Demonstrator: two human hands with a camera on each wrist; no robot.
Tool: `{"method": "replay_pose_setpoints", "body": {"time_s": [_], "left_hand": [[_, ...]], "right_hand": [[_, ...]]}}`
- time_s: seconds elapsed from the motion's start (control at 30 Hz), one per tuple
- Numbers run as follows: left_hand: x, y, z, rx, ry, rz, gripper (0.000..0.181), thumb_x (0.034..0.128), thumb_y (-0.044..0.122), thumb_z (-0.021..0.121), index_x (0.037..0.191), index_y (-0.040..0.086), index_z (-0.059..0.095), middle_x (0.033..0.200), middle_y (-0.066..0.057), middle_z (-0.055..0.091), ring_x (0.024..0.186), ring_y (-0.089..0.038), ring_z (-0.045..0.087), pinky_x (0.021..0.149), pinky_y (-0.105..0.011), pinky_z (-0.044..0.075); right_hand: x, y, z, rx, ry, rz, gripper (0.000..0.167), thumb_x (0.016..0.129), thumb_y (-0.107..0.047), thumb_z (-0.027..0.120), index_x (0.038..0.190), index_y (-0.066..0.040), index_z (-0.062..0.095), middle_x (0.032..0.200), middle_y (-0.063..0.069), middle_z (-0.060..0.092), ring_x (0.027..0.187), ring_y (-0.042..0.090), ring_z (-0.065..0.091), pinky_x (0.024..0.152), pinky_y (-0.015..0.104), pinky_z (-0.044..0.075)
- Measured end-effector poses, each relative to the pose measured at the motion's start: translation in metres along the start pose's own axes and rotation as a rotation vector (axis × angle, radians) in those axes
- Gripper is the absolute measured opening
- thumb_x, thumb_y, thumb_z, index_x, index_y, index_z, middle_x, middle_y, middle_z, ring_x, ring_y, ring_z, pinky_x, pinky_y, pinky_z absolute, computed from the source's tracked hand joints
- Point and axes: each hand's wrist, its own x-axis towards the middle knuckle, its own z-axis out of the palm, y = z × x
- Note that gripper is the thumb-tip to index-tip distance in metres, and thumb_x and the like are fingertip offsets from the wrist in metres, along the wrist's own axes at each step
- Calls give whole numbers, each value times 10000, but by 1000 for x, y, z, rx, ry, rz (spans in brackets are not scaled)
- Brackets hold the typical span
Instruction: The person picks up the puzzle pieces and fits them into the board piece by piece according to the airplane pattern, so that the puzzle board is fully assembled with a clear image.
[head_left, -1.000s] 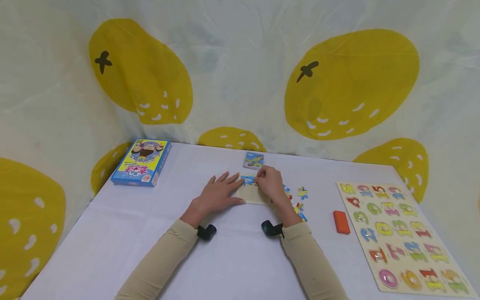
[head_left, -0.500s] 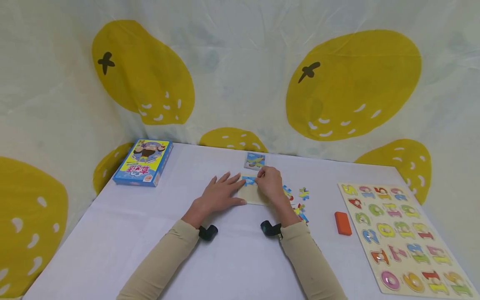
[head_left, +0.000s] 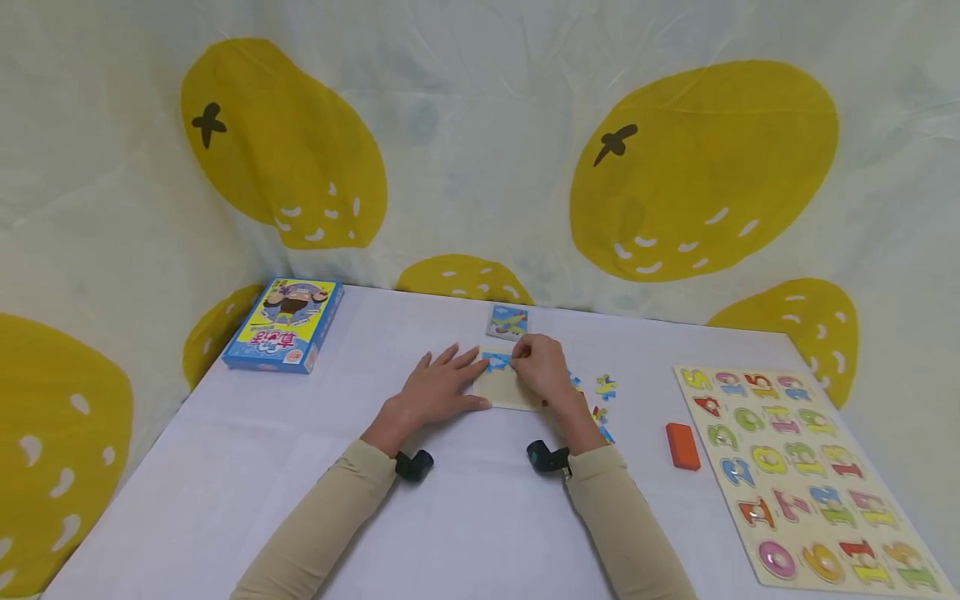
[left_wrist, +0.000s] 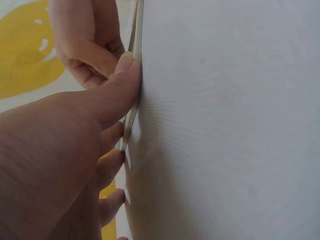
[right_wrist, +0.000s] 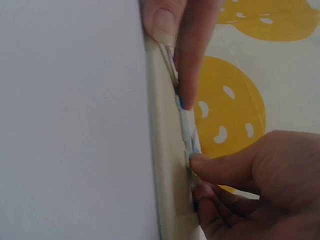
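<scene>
A small pale wooden puzzle tray [head_left: 501, 392] lies between my hands, with joined blue jigsaw pieces [head_left: 495, 362] along its far edge. My left hand [head_left: 441, 385] rests at the tray's left side, fingers spread; in the left wrist view its thumb [left_wrist: 125, 75] touches the tray's near edge. At the far right of the blue row, my right hand [head_left: 543, 371] pinches a jigsaw piece between thumb and fingers, mostly hidden by them. Several loose jigsaw pieces [head_left: 606, 386] lie right of the tray, partly behind my right hand.
Behind the tray lies a small picture card [head_left: 507, 322] showing a yellow plane. A blue and yellow box [head_left: 281, 325] sits at the back left. To the right are an orange block [head_left: 682, 446] and a large wooden number board [head_left: 798, 532].
My right hand shifts slightly at the end of the blue row, and its wrist moves a little right, covering more of the loose pieces. The left hand stays in place.
</scene>
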Motion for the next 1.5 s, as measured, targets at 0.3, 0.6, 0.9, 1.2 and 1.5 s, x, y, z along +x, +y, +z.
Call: {"method": "replay_pose_setpoints", "body": {"time_s": [0.3,0.6,0.9,1.2,1.5], "left_hand": [[-1,-4,1,-2,5,5,771,913,674,526,1562,317,314,1658,63,236,1555,-299,167,1200,-654,165],[-1,-1,1,-32,9,52,780,931,630,543,1572,256,301,1657,105,235,1554,-275,177,1200,-664,136],[1,4,0,4,19,111,659,968,544,546,1543,268,377,1628,81,314,1530,-307,250,1183,-656,210],[2,9,1,32,29,124,666,978,529,533,1555,249,354,1621,66,338,1524,-292,273,1185,-634,231],[4,9,6,75,44,114,692,971,614,475,1561,284,330,1642,67,290,1524,-284,269,1182,-640,231]], "right_hand": [[-2,4,-5,1,-33,-52,67,829,15,686,887,-6,713,825,118,646,766,228,552,680,291,455],[-2,6,0,5,27,-46,80,852,-3,651,857,-34,725,831,102,674,784,223,571,695,304,469],[0,8,0,5,25,-20,115,844,6,625,862,-51,723,860,101,671,816,231,579,720,313,480],[0,9,-3,-1,-3,-6,114,842,-4,625,874,-51,724,873,102,667,829,235,574,734,322,481],[0,10,-3,15,-7,-6,127,826,0,614,870,-48,723,865,100,661,821,231,567,716,296,461]]}}
